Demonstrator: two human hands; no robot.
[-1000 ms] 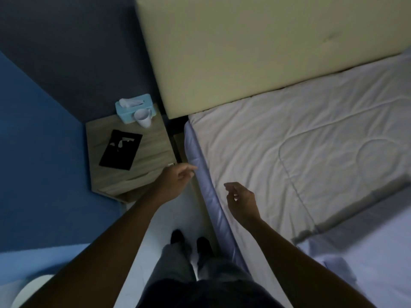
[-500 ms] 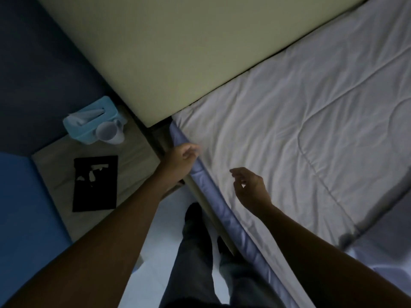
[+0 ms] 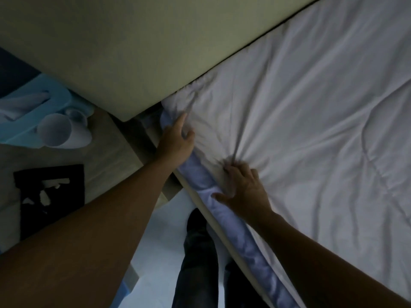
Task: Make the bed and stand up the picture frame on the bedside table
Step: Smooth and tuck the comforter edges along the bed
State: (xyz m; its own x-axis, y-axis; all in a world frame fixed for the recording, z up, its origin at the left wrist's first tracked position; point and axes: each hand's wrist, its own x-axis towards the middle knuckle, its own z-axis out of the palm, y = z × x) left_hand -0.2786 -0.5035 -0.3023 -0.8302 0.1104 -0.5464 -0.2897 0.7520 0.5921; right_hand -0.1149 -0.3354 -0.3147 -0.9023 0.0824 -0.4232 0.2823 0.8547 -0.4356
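A pale quilted comforter (image 3: 311, 121) covers the bed up to the cream headboard (image 3: 133, 47). A blue sheet (image 3: 233, 227) shows along the mattress side. My left hand (image 3: 176, 141) holds the comforter's edge near the head corner, fingers curled into the cloth. My right hand (image 3: 244, 190) bunches the comforter lower along the same edge, with folds radiating from its fingertips and its thumb on the blue sheet. The black picture frame (image 3: 51, 196) lies flat on the wooden bedside table (image 3: 111, 156) at the left.
A light blue tissue box (image 3: 31, 112) and a white cup (image 3: 64, 132) lying on its side sit at the back of the bedside table. My legs (image 3: 198, 258) stand on the pale floor between table and bed.
Both hands have moved from hovering beside the bed onto the comforter's edge and closed on it, wrinkling the cloth. The view has moved closer to the bed corner.
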